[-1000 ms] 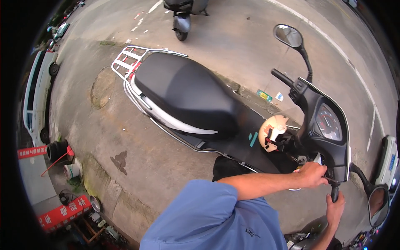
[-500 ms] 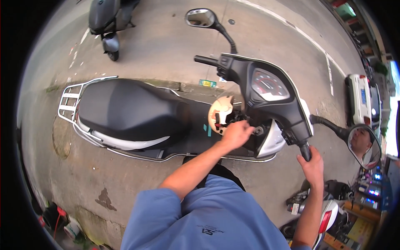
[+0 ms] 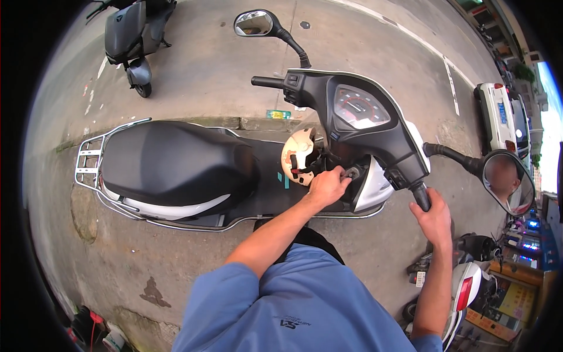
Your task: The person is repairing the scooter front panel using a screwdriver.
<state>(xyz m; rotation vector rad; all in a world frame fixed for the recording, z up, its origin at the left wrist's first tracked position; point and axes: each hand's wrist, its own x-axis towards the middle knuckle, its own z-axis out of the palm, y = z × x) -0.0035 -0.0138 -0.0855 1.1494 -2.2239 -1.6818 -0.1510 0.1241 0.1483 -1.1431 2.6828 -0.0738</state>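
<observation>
A white and black scooter stands sideways in front of me, its black seat to the left and its handlebar to the right. My left hand reaches to the ignition lock below the handlebar, fingers pinched together at it. Whatever small thing they hold is hidden. Around the near black handlebar grip my right hand is closed, thumb on the seat-facing side. A cream helmet with a dark inside hangs or rests beside my left hand, behind the front panel. Above the handlebar sits the speedometer.
Mirrors stick out at the far side and near side. A grey scooter stands at far left, a white car at right. Another parked scooter is close by my right arm. A low kerb runs behind the seat.
My view has shifted, so the scooter appears a little further left. My left fingers have closed in at the ignition lock. The right hand stays on the grip.
</observation>
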